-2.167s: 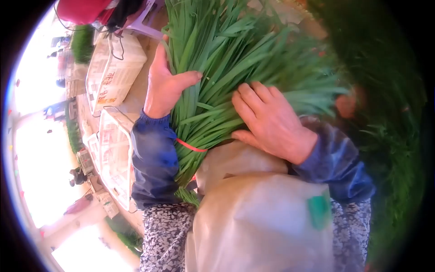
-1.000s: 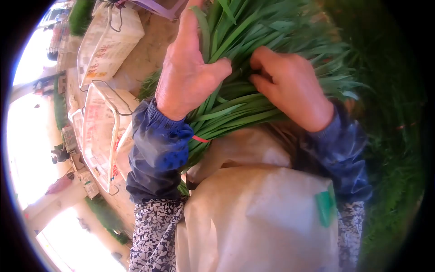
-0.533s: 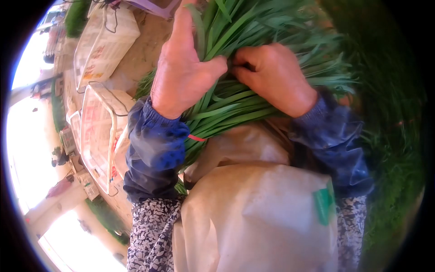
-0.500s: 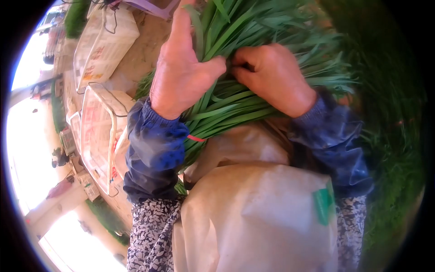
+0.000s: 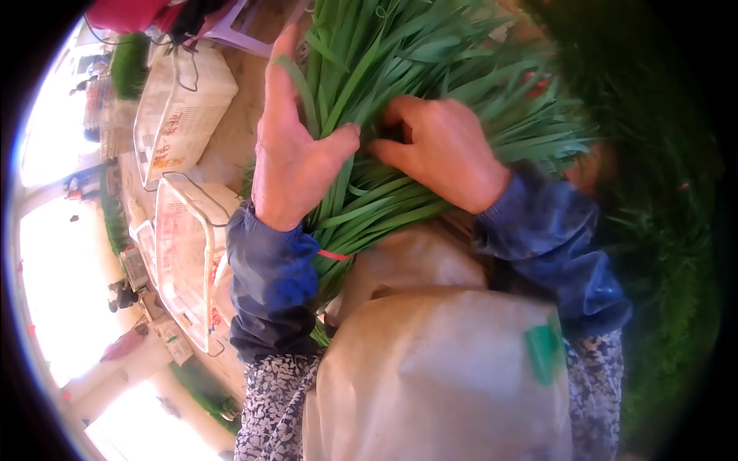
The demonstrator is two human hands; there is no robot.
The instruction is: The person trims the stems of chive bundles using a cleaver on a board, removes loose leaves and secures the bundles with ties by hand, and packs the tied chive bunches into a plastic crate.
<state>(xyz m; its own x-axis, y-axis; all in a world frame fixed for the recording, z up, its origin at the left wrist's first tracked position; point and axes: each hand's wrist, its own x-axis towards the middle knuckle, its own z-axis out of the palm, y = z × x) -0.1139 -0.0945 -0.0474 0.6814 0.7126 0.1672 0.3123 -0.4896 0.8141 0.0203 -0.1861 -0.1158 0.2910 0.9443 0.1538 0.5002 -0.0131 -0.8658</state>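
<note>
A thick bunch of long, flat green leaves, which look like garlic chives (image 5: 392,201), lies across my lap. Its lower end is bound with a red band (image 5: 335,255). Along the bunch's left side, my left hand (image 5: 294,165) rests against the leaves, fingers stretched upward and thumb held apart. My right hand (image 5: 446,150) is curled over the middle of the bunch, thumb and index finger pinching at the leaves; what exactly lies between the fingertips is partly hidden. Beneath the bunch is a beige apron (image 5: 438,361) with green tape.
Two white plastic baskets (image 5: 188,111) with wire handles stand on the floor to my left. A purple plastic stool (image 5: 244,29) is at the top, beside something red (image 5: 127,14). Dark, blurred greenery (image 5: 669,253) fills the right side.
The view has shifted, so the baskets appear lower and further right. Both hands have moved slightly left over the bunch, keeping much the same shape. The red thing has entered at top left.
</note>
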